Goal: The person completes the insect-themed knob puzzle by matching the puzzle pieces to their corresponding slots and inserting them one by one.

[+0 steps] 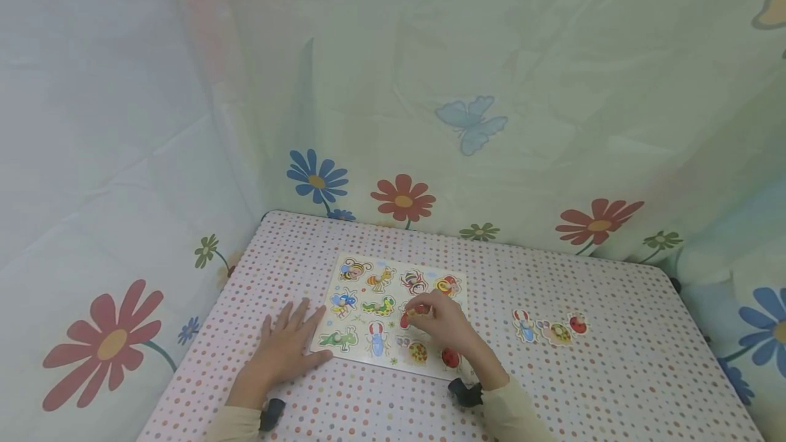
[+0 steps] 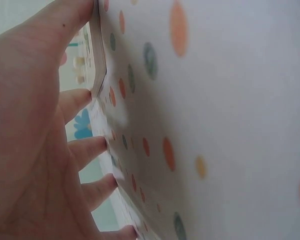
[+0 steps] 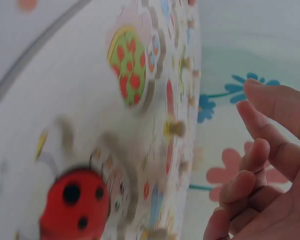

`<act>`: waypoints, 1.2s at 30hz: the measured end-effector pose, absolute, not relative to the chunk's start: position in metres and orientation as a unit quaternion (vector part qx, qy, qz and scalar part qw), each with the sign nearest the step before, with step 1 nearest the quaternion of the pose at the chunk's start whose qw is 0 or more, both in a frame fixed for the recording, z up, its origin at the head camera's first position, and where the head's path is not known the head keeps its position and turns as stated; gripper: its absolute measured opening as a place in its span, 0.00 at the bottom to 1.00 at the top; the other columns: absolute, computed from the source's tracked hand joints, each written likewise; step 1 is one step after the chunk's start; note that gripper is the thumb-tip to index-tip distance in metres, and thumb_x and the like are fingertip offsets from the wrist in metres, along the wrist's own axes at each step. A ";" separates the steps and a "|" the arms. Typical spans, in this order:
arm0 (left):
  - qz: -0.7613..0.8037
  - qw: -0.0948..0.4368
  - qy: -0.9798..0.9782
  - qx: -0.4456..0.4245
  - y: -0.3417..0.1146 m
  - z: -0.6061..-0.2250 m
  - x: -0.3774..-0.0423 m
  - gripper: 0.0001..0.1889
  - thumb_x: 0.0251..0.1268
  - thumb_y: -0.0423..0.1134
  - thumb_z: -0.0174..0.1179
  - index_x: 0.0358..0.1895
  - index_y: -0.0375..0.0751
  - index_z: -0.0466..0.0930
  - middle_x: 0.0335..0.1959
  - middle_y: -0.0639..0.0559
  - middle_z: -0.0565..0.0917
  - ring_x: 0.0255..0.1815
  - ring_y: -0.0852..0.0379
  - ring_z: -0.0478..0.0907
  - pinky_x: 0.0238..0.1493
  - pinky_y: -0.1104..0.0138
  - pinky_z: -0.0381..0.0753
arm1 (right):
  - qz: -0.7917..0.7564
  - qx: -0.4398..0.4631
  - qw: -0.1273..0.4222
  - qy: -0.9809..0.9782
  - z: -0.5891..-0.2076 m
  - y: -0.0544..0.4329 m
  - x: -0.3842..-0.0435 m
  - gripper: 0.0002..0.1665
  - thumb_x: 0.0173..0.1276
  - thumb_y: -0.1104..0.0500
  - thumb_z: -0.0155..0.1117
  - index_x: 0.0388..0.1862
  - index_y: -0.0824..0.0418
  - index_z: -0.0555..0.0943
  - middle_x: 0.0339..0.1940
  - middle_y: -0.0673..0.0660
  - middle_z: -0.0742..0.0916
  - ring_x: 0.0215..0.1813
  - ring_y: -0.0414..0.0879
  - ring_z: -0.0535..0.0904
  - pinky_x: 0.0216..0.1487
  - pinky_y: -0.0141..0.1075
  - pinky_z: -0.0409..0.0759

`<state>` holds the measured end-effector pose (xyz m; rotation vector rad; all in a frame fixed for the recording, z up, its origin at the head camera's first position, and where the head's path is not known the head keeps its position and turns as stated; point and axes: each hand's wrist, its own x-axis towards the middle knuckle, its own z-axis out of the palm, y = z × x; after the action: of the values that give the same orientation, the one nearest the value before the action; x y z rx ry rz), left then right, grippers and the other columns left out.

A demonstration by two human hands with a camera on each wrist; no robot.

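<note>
A wooden peg puzzle board (image 1: 362, 357) with insect pictures lies on the table. My left hand (image 1: 284, 344) is spread at its left edge, with thumb and index fingertip against the board in the left wrist view. My right hand (image 1: 447, 322) hovers over the board's right half, beside a red insect piece (image 1: 404, 320). The right wrist view shows its fingers loosely bent, apart from the wooden peg (image 3: 177, 128), holding nothing. Right of the board lie a loose stag beetle piece (image 1: 525, 327), a spotted bug piece (image 1: 560, 334) and a ladybug piece (image 1: 578, 323).
Several pegged insect pieces, such as a green caterpillar (image 1: 378, 306), sit in the board. A dotted cloth (image 1: 614, 374) covers the table. A flowered curtain (image 1: 522, 189) hangs behind and along the sides. Each wrist wears a small black device (image 1: 464, 393).
</note>
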<state>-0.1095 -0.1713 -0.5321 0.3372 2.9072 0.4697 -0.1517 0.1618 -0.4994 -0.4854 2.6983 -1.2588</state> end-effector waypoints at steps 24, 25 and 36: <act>0.165 0.090 0.976 0.107 -0.171 -0.533 -0.109 0.46 0.60 0.72 0.58 0.79 0.57 0.58 0.81 0.44 0.50 0.80 0.35 0.41 0.71 0.30 0.36 | -0.386 0.011 -0.007 0.923 -0.504 0.292 -0.125 0.18 0.70 0.58 0.68 0.57 0.60 0.81 0.42 0.57 0.82 0.33 0.47 0.69 0.24 0.35 0.70; 0.166 0.090 0.976 0.107 -0.171 -0.533 -0.109 0.46 0.60 0.72 0.58 0.79 0.57 0.58 0.81 0.44 0.50 0.80 0.35 0.41 0.71 0.30 0.36 | -0.382 0.017 -0.009 0.924 -0.504 0.297 -0.124 0.19 0.71 0.58 0.68 0.59 0.60 0.81 0.44 0.58 0.83 0.34 0.48 0.69 0.26 0.35 0.70; 0.166 0.090 0.976 0.107 -0.171 -0.533 -0.109 0.46 0.60 0.72 0.58 0.79 0.57 0.58 0.81 0.44 0.50 0.80 0.35 0.41 0.71 0.30 0.35 | -0.367 0.079 -0.007 0.927 -0.515 0.331 -0.119 0.24 0.71 0.61 0.66 0.64 0.63 0.76 0.53 0.68 0.83 0.50 0.61 0.80 0.38 0.46 0.81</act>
<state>-0.1092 -0.1706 -0.5331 0.3176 2.9021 0.4923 -0.1194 0.3312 -0.5152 0.2483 2.9241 -1.1579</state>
